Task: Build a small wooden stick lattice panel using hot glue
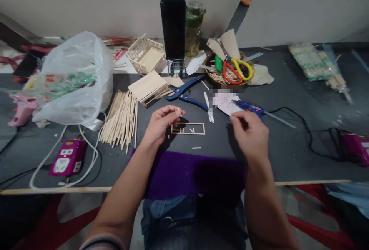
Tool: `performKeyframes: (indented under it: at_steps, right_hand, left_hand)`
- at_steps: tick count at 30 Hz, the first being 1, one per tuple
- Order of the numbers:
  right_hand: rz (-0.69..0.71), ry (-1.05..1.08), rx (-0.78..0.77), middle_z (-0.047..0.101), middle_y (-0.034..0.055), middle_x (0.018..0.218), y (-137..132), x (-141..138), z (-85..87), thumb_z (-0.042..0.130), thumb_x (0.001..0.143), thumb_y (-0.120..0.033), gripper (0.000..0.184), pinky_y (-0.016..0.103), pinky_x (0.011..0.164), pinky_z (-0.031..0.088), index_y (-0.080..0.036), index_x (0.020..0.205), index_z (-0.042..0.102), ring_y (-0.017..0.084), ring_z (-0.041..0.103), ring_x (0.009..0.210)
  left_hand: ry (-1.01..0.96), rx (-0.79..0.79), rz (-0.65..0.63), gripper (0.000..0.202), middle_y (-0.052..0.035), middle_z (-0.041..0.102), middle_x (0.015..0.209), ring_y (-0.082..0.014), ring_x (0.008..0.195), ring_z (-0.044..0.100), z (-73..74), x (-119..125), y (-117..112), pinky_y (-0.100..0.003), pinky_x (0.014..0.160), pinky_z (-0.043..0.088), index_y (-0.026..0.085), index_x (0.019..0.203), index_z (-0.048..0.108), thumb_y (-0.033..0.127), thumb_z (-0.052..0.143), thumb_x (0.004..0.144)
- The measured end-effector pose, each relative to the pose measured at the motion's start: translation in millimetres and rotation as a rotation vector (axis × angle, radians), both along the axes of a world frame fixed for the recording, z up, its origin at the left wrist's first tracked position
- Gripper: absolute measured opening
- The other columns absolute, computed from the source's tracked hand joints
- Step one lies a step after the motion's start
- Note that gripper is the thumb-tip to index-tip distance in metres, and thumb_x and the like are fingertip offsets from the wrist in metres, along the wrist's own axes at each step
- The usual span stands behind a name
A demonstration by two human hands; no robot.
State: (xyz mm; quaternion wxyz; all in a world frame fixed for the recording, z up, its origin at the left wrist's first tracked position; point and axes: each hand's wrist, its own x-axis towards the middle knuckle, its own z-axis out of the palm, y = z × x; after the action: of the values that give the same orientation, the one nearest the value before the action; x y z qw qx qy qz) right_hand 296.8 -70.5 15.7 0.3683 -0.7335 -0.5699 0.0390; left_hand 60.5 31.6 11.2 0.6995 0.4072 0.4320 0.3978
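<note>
One small rectangular pale-wood frame (187,134). On its near side lie two short loose wood bits (196,148). Beyond it are one black upright phone (173,29), one green-tinted clear bottle (193,40) and one blue two-handled hand tool (181,94). Two plastic glue guns: a pink gun (22,109) left of the frame, a blue gun (249,107) right. Two purple plastic boxes (67,157), one either side.

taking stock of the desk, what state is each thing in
Left hand, pinching small stick piece
Right hand, curled, contents unclear
Small frame, flat, loose bits inside
Blue cutter, handles spread
Phone, upright, dark
Glue gun, glue stick protruding
Plastic bag, bulging
Purple cloth, spread out
Bottle, upright
Sticks, loosely piled
</note>
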Motion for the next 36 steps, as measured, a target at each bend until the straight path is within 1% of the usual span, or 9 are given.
performKeyframes:
  at_steps: [4, 10, 12, 16, 20, 24, 29, 33, 36]
  right_hand:
    - [-0.306, -0.127, -0.163, 0.064, 0.0086, 0.084, -18.3, 37.8, -6.9, 0.050, 0.089, -0.040, 0.027, 0.035, 0.071, 0.042, -0.018, 0.090, 0.065, 0.023, 0.056, 0.077]
    - [-0.488, -0.169, -0.322, 0.064, 0.0110, 0.081, -24.0, 68.8, -22.7, 0.049, 0.083, -0.051, 0.040, 0.036, 0.064, 0.039, -0.016, 0.092, 0.068, 0.026, 0.055, 0.074]
    - [-0.494, -0.132, -0.382, 0.065, 0.0114, 0.081, -21.8, 74.9, -27.2, 0.054, 0.079, -0.052, 0.043, 0.037, 0.064, 0.040, -0.015, 0.097, 0.068, 0.027, 0.057, 0.074]
    - [-0.419, -0.055, -0.428, 0.068, 0.0120, 0.084, -17.0, 86.4, -35.7, 0.060, 0.073, -0.054, 0.048, 0.038, 0.066, 0.043, -0.015, 0.100, 0.069, 0.027, 0.059, 0.074]
    - [-0.397, 0.039, -0.389, 0.067, 0.0107, 0.080, -13.0, 92.1, -40.0, 0.055, 0.074, -0.048, 0.042, 0.036, 0.068, 0.043, -0.016, 0.096, 0.070, 0.026, 0.058, 0.074]
    - [-0.429, 0.107, -0.377, 0.063, 0.0074, 0.074, -10.6, 93.0, -42.4, 0.050, 0.073, -0.042, 0.042, 0.036, 0.067, 0.043, -0.014, 0.098, 0.070, 0.023, 0.055, 0.069]
    - [-0.483, 0.221, -0.328, 0.056, 0.0017, 0.065, -10.2, 95.0, -47.6, 0.055, 0.068, -0.043, 0.055, 0.034, 0.059, 0.044, -0.010, 0.110, 0.068, 0.019, 0.049, 0.059]
    - [-0.498, 0.273, -0.263, 0.060, 0.0029, 0.073, -8.4, 92.0, -47.8, 0.058, 0.066, -0.038, 0.057, 0.033, 0.058, 0.047, -0.010, 0.115, 0.067, 0.018, 0.052, 0.060]
    - [-0.519, 0.407, -0.225, 0.060, 0.0012, 0.072, -5.5, 86.5, -45.3, 0.062, 0.061, -0.031, 0.059, 0.031, 0.054, 0.048, -0.011, 0.116, 0.066, 0.017, 0.056, 0.057]
  left_hand:
    - [-0.014, 0.089, 0.057, 0.019, -0.0019, 0.071, 0.075, -0.0061, 0.055, 0.050, 1.0, 0.6, -1.2, -0.019, 0.053, 0.041, 0.016, 0.073, 0.071, 0.030, 0.082, 0.066]
    - [0.006, 0.124, 0.046, 0.021, -0.0006, 0.069, 0.070, -0.0066, 0.055, 0.050, -1.0, 4.8, -3.5, -0.019, 0.053, 0.041, 0.017, 0.073, 0.071, 0.031, 0.084, 0.064]
    - [-0.001, 0.123, 0.043, 0.021, -0.0006, 0.069, 0.070, -0.0069, 0.055, 0.051, -0.9, 4.1, -3.0, -0.019, 0.053, 0.042, 0.018, 0.074, 0.072, 0.032, 0.084, 0.064]
    - [-0.015, 0.148, 0.106, 0.020, -0.0013, 0.070, 0.073, -0.0070, 0.055, 0.051, 4.8, -2.5, 0.9, -0.020, 0.052, 0.042, 0.018, 0.075, 0.072, 0.031, 0.083, 0.064]
    - [-0.037, 0.147, 0.178, 0.019, -0.0013, 0.069, 0.073, -0.0067, 0.053, 0.050, 8.9, -10.3, 6.6, -0.021, 0.051, 0.042, 0.018, 0.074, 0.071, 0.030, 0.082, 0.063]
    - [-0.058, 0.132, 0.197, 0.017, -0.0004, 0.068, 0.073, -0.0051, 0.051, 0.047, 5.5, -14.0, 10.5, -0.020, 0.050, 0.040, 0.018, 0.074, 0.071, 0.029, 0.081, 0.064]
    - [-0.042, 0.117, 0.218, 0.020, -0.0006, 0.067, 0.071, -0.0058, 0.051, 0.046, 2.9, -15.1, 12.8, -0.020, 0.049, 0.038, 0.018, 0.074, 0.071, 0.031, 0.082, 0.062]
    - [-0.031, 0.122, 0.216, 0.022, -0.0005, 0.067, 0.072, -0.0056, 0.050, 0.046, 2.9, -15.3, 13.1, -0.021, 0.049, 0.037, 0.018, 0.074, 0.070, 0.032, 0.082, 0.062]
    - [-0.031, 0.114, 0.212, 0.023, -0.0005, 0.067, 0.072, -0.0055, 0.051, 0.046, 3.3, -14.4, 12.4, -0.021, 0.049, 0.036, 0.018, 0.074, 0.070, 0.032, 0.083, 0.061]
